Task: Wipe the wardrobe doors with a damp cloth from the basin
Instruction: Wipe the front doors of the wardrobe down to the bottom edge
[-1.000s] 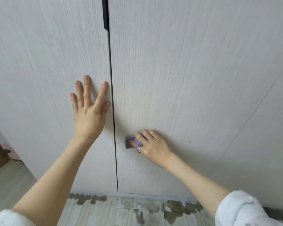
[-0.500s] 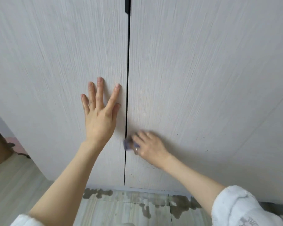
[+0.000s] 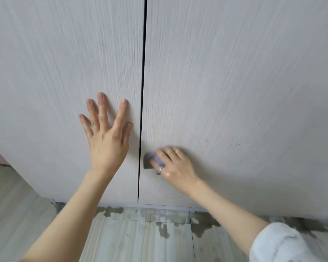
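Two pale wood-grain wardrobe doors fill the view, the left door [image 3: 55, 72] and the right door [image 3: 235, 72], split by a dark vertical gap. My left hand [image 3: 107, 140] lies flat on the left door with fingers spread, just left of the gap. My right hand [image 3: 175, 165] presses a small grey-purple cloth [image 3: 150, 161] against the lower right door, close to the gap. Most of the cloth is hidden under my fingers. Dark specks mark the right door to the right of my hand.
Grey floor tiles [image 3: 140, 239] run along the base of the doors, with dark wet patches near the door bottoms. At the far left, the wardrobe side ends and a lighter floor [image 3: 8, 195] shows.
The view has shifted so the gap sits further right. My right hand and cloth stay low by the gap, moving slightly. My left hand stays flat on the left door.
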`<state>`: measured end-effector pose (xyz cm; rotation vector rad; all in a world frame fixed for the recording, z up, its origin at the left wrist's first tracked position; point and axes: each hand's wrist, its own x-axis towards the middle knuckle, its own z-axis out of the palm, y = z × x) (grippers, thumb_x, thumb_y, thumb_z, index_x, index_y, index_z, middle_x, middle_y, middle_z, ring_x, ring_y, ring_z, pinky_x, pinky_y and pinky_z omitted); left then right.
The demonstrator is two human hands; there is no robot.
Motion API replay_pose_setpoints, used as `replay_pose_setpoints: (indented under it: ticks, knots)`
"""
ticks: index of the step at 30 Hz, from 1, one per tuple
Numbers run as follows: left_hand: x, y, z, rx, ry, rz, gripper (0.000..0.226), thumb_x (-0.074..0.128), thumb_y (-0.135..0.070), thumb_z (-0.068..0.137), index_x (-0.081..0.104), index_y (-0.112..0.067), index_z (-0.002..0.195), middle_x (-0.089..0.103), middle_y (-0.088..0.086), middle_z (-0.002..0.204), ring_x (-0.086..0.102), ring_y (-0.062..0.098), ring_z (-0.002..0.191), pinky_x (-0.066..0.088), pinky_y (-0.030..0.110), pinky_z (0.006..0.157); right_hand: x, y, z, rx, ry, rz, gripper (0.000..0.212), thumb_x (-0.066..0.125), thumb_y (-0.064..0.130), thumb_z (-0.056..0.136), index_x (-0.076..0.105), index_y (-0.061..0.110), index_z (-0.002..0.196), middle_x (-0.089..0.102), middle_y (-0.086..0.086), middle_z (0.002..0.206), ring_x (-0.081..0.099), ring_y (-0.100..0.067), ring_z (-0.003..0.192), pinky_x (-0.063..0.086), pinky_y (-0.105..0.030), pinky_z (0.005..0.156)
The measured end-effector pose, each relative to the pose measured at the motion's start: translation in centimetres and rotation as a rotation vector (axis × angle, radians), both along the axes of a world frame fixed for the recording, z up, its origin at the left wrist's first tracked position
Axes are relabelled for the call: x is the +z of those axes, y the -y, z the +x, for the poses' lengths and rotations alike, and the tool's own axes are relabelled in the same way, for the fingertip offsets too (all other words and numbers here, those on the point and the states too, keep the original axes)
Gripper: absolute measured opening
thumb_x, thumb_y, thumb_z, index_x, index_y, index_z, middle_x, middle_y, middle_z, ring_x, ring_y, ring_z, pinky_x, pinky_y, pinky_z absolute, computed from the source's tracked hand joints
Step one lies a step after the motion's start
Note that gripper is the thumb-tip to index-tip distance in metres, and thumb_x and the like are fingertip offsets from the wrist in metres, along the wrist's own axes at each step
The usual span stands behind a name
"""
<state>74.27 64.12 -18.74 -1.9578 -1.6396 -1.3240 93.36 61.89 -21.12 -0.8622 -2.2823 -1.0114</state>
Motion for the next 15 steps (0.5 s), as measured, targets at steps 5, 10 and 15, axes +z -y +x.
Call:
replay_pose_setpoints:
  ticks: [5, 10, 15]
  knots:
    - [-1.7, 0.1, 0.9, 0.01, 0.063, -0.039, 0.061, 0.047, -0.025, 0.098, 0.012, -0.021, 0.148, -0.001, 0.026, 0.153, -0.005, 0.051, 0.139, -0.001, 0.066, 0.109, 0.5, -0.4, 1.2, -0.011, -0.012, 0.009, 0.019, 0.058, 0.02, 0.091, 0.074, 0.017, 0.098, 0.069, -0.007, 0.088, 0.059, -0.025, 0.08, 0.045, -0.032, 0.068]
    - [-3.0, 0.3, 1.8, 0.001, 0.152, -0.095, 0.065, 0.043, -0.033, 0.098, 0.003, -0.024, 0.148, -0.007, 0.026, 0.154, -0.012, 0.047, 0.14, -0.005, 0.06, 0.11, 3.3, -1.8, 1.2, -0.01, -0.297, 0.146, 0.034, 0.04, 0.006, 0.098, 0.072, 0.015, 0.106, 0.066, -0.013, 0.095, 0.047, -0.028, 0.089, 0.038, -0.039, 0.072]
    - [-3.8, 0.3, 2.6, 0.019, 0.208, -0.114, 0.067, 0.042, -0.028, 0.1, -0.005, -0.029, 0.148, -0.014, 0.021, 0.155, -0.018, 0.042, 0.14, -0.006, 0.059, 0.11, -2.9, 0.4, 4.7, -0.004, 0.138, -0.017, 0.017, 0.061, 0.012, 0.086, 0.076, 0.02, 0.082, 0.07, -0.001, 0.084, 0.064, -0.021, 0.073, 0.048, -0.026, 0.063]
